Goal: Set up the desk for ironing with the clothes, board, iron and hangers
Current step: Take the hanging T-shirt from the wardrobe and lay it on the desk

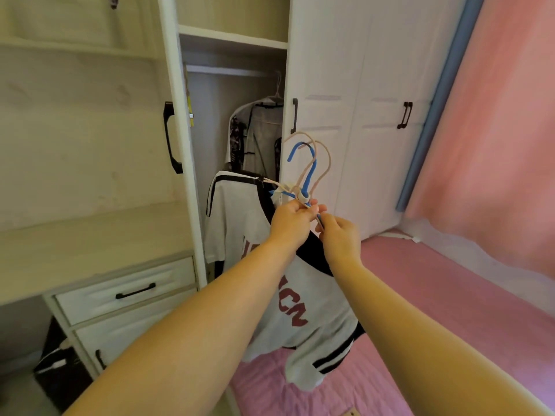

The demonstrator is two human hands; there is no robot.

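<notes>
I hold a bunch of hangers in front of the open wardrobe: one blue hook and beige hooks point upward. My left hand grips the hanger necks just below the hooks. My right hand pinches the hanger wires right beside it. From the hangers droops a white T-shirt with black trim and dark red letters, and a second white garment with black stripes trails down toward the bed.
The wardrobe stands open; more clothes hang inside on the rail. A pale desk top with drawers lies at the left. The pink bed fills the right, a pink curtain behind it.
</notes>
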